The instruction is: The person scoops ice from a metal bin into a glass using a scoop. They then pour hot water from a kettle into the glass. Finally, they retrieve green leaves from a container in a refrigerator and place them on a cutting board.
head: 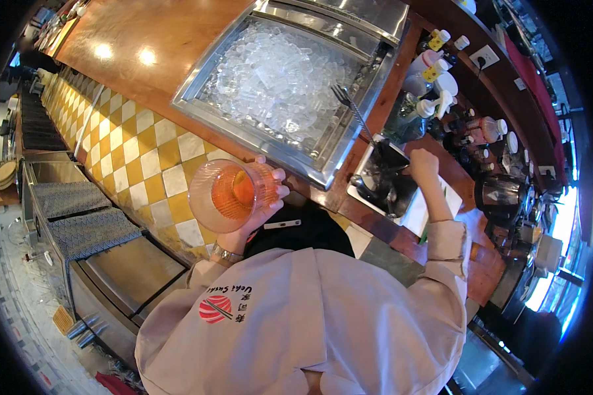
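My left hand (265,207) is wrapped around a ribbed clear glass (222,197) with an orange drink and what looks like a citrus slice inside. The glass is tilted, its wide mouth towards the camera. My right hand (423,165) is over the right edge of a white rectangular container (354,191) of black tools (383,177). Its fingers are curled in at a dark tool there; whether they grip it is hidden. From that container a twisted-handled bar spoon with a fork end (358,114) leans out over the rim of the ice bin.
Ahead, a steel ice bin (190,101) full of ice cubes (276,74) is set into the wooden counter (143,29). Pump and squeeze bottles (427,108) crowd the right side, near a dark pitcher (499,195). Steel equipment (128,269) stands behind at left; a person (34,59) is far off.
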